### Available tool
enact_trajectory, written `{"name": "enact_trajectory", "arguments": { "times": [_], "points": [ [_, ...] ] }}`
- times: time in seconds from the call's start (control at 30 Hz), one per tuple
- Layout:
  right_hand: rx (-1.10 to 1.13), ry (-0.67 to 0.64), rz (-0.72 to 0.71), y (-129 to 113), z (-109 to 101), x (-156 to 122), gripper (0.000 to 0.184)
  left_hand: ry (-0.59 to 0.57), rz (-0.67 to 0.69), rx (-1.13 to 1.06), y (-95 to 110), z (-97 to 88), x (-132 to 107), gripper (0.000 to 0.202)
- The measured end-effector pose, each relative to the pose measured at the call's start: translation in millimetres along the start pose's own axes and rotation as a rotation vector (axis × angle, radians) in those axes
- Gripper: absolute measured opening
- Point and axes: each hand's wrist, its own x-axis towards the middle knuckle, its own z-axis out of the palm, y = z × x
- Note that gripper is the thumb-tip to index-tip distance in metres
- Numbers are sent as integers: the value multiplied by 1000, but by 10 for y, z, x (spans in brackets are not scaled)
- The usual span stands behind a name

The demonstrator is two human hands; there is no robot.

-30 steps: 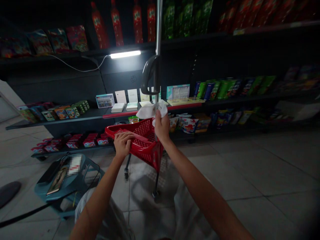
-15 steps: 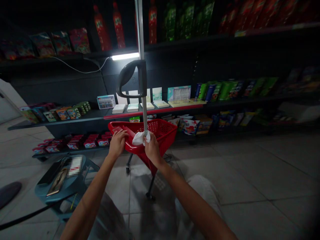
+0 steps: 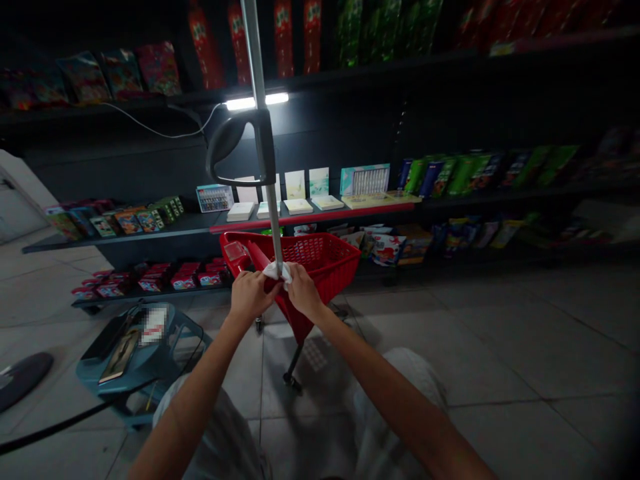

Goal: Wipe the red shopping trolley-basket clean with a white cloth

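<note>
A metal pole [image 3: 273,223] with a dark loop handle [image 3: 267,147] stands slightly tilted over the near side of a red shopping cart [image 3: 330,270]. A white cloth [image 3: 279,269] is bunched around the pole's lower end. My right hand [image 3: 301,292] is closed on the cloth from the right, against the pole. From the left, my left hand [image 3: 251,293] is closed on the cloth too, thumb and fingertips together just below it. The two hands nearly meet, and they partly cover the cloth and the cart's rim.
Behind the cart runs a dark shelf [image 3: 305,217] bearing boxes and open white cases. Bottles [image 3: 283,40] fill the shelf above, below which glows a light tube [image 3: 257,101]. At left stands a blue stool [image 3: 187,320] with flat items on it. A dark round base [image 3: 25,380] lies beyond.
My left hand has moved right, from the cart's rim to the cloth, and closed on it. The pole leans further left at its top. My right hand still grips the cloth.
</note>
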Motion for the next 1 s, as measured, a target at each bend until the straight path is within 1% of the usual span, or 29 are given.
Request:
{"name": "enact_trajectory", "arguments": {
  "times": [0.17,0.33,0.43,0.57,0.7,0.8,1.0],
  "points": [
    [-92,-91,8,77,76,67,49,102,31,-88,-261,150,-39,38],
    [-140,-135,15,195,125,138,45,172,-1,-107,-437,263,-73,38],
    [-184,-154,30,361,114,141,44,219,-12,-99,-505,302,-91,36],
    [-267,-225,51,658,32,77,42,273,-52,-114,-599,362,-122,31],
    [-357,-283,97,933,-58,-47,43,277,-107,-119,-717,431,-153,31],
    [-408,-271,96,1073,-62,-146,43,273,-143,-112,-808,476,-161,32],
    [-424,-239,74,1159,28,-228,49,274,-177,-108,-911,545,-145,33]
  ]
}}
